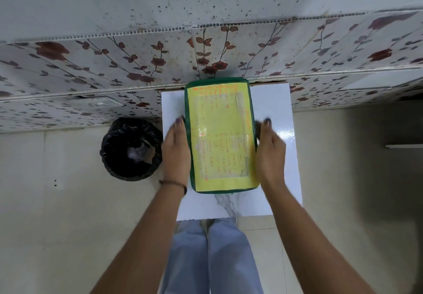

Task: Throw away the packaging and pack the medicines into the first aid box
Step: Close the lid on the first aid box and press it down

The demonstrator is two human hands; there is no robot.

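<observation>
I have my left hand [176,149] flat against the left long side of the first aid box [220,134], fingers stretched along its green edge, and my right hand [270,150] pressed the same way against the right long side; together they clasp the box between the palms rather than curling around it. The right hand is a little blurred. The box is closed, lid up, with a yellow sheet of handwritten orange text taped over the top, and it lies lengthwise on the small white table [274,193], its far end reaching the table's far edge near the flower-patterned wall panels [114,69]. A thin dark band sits on my left wrist. On the floor just left of the table stands a bin lined with a black bag [132,148], with something pale crumpled inside.
</observation>
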